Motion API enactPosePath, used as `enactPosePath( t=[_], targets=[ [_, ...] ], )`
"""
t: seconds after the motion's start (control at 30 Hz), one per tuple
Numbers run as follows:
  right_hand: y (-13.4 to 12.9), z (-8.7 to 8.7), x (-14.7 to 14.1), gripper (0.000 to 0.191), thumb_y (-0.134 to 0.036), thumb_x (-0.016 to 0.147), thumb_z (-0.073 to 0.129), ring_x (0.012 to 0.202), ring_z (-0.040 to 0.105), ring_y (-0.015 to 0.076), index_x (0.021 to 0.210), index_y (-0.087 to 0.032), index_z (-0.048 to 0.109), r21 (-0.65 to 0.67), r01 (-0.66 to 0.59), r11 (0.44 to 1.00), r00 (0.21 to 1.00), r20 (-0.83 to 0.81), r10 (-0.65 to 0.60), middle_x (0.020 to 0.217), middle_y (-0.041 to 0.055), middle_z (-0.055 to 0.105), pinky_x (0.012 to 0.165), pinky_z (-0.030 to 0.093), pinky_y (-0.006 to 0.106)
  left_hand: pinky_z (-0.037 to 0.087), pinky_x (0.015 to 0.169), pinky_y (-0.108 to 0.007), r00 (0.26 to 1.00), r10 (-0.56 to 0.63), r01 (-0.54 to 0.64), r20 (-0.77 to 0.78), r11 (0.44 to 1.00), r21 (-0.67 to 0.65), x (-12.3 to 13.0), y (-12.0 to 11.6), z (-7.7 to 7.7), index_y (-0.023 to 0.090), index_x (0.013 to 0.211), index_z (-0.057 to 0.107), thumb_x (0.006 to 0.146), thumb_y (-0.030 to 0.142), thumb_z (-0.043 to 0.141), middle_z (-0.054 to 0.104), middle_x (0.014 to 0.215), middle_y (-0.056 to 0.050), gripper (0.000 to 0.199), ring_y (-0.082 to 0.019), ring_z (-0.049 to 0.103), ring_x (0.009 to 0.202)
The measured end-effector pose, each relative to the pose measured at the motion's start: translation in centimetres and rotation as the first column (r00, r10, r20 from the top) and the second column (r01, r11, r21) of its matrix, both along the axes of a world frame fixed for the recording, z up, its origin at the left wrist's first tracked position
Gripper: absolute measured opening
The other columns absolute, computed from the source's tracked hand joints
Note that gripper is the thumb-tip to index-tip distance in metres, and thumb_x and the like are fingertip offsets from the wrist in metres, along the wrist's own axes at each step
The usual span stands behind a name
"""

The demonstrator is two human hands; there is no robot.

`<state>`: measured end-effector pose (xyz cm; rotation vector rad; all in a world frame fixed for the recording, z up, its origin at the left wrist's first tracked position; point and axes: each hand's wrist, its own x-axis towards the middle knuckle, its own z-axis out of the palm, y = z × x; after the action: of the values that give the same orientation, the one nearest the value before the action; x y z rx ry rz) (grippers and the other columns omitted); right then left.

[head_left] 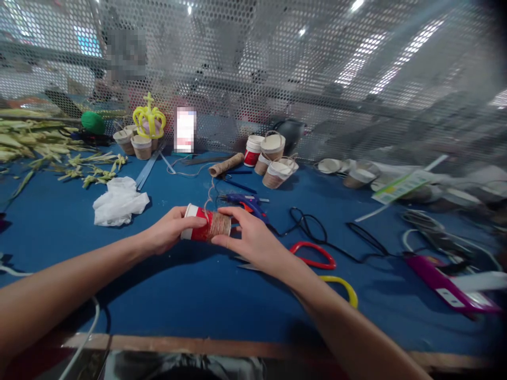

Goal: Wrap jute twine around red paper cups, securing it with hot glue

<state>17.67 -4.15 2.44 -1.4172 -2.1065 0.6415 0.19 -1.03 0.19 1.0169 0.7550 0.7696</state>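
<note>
A red and white paper cup [198, 233] lies on its side between my hands, with brown twine [219, 225] wound round its right part. My left hand [170, 230] grips the cup's left part, the thumb across the red surface. Around the twine-wrapped end are the fingers and thumb of my right hand [247, 237]. A loose strand of twine runs up from the cup towards a brown roll [226, 165]. Just behind my right hand lies a blue glue gun [249, 202]. Scissors with red handles [317, 255] are partly under my right forearm.
Crumpled white tissue [120, 201] lies left of the cup. Twine-wrapped cups [277, 173] stand at the back, near a yellow crown [149, 122]. Yellow-handled scissors [344, 285], black cable [309, 224] and a purple power strip [443, 285] lie right. Dried husks [27, 140] are far left.
</note>
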Motion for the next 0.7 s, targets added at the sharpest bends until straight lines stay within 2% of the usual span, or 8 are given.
enactPosePath(
  t=[0.1,0.17,0.27,0.37,0.4,0.53,0.6,0.7],
  targets=[
    [0.0,0.1,0.2,0.055,-0.034,0.068,0.064,0.104,0.051,0.021,0.115,-0.013,0.045,-0.025,-0.022,0.999,1.0,0.01,0.023,0.117,0.012,0.052,0.088,0.042,0.037,0.038,0.052,-0.019,1.0,0.02,-0.019,-0.023,0.999,0.032,0.0,0.0,-0.3,0.011,0.071,0.063,0.058,0.024,0.068,0.063,0.061,0.0,0.019,-0.009,0.053,0.053],
    [0.4,0.6,0.9,0.051,-0.037,0.072,0.059,0.098,0.054,0.0197,0.115,-0.013,0.045,-0.051,0.008,0.999,1.0,0.004,-0.008,0.116,0.0121,0.053,0.082,0.046,0.035,0.037,0.053,-0.019,0.999,0.024,-0.022,-0.034,0.998,0.06,0.1,0.0,-0.4,0.011,0.072,0.062,0.06,0.027,0.067,0.062,0.06,0.0,0.02,-0.008,0.052,0.053],
    [1.5,1.2,2.6,0.035,-0.038,0.077,0.05,0.083,0.059,0.0186,0.103,-0.014,0.053,0.013,0.207,0.978,0.977,0.048,-0.207,0.101,0.0113,0.06,0.073,0.048,0.034,0.034,0.05,-0.018,0.992,0.069,-0.057,-0.103,0.992,0.111,0.1,0.1,-0.8,0.011,0.069,0.06,0.065,0.034,0.064,0.058,0.058,0.001,0.024,-0.007,0.047,0.05],
    [3.3,0.8,4.9,0.027,-0.04,0.076,0.05,0.08,0.059,0.0246,0.084,-0.015,0.057,0.138,0.371,0.918,0.884,0.251,-0.394,0.087,0.013,0.061,0.073,0.045,0.042,0.032,0.049,-0.019,0.968,0.13,-0.095,-0.212,0.981,0.167,0.2,0.2,-1.0,0.01,0.067,0.058,0.066,0.038,0.062,0.054,0.056,0.002,0.028,-0.007,0.044,0.049],
    [3.9,0.4,5.6,0.026,-0.041,0.074,0.051,0.077,0.058,0.0267,0.075,-0.016,0.057,0.122,0.371,0.921,0.864,0.317,-0.39,0.081,0.0133,0.061,0.07,0.044,0.044,0.032,0.049,-0.02,0.96,0.138,-0.095,-0.243,0.979,0.181,0.1,0.2,-1.1,0.01,0.066,0.057,0.066,0.038,0.062,0.053,0.055,0.002,0.028,-0.007,0.043,0.049],
    [5.6,-1.9,7.2,0.025,-0.032,0.065,0.061,0.068,0.057,0.0253,0.048,-0.022,0.046,0.067,0.352,0.934,0.879,0.321,-0.354,0.055,0.0056,0.055,0.064,0.044,0.039,0.032,0.048,-0.019,0.944,0.15,-0.085,-0.294,0.971,0.222,0.2,0.1,-1.0,0.011,0.064,0.056,0.066,0.036,0.059,0.051,0.055,0.002,0.025,-0.007,0.042,0.049],
    [6.1,-2.6,7.2,0.024,-0.025,0.063,0.062,0.067,0.057,0.024,0.047,-0.023,0.044,0.053,0.366,0.929,0.885,0.288,-0.365,0.052,0.0042,0.054,0.063,0.044,0.037,0.032,0.047,-0.019,0.943,0.15,-0.079,-0.297,0.968,0.239,0.2,0.1,-0.9,0.011,0.064,0.056,0.066,0.035,0.058,0.051,0.055,0.002,0.024,-0.007,0.041,0.049],
    [6.1,-2.7,7.0,0.012,-0.019,0.064,0.058,0.063,0.058,0.0218,0.057,-0.021,0.049,0.021,0.41,0.912,0.888,0.217,-0.405,0.053,0.004,0.057,0.06,0.045,0.035,0.03,0.045,-0.019,0.934,0.153,-0.064,-0.324,0.961,0.27,0.3,0.1,-0.8,0.011,0.063,0.056,0.067,0.035,0.056,0.05,0.054,0.003,0.024,-0.007,0.038,0.048]
  ],
)
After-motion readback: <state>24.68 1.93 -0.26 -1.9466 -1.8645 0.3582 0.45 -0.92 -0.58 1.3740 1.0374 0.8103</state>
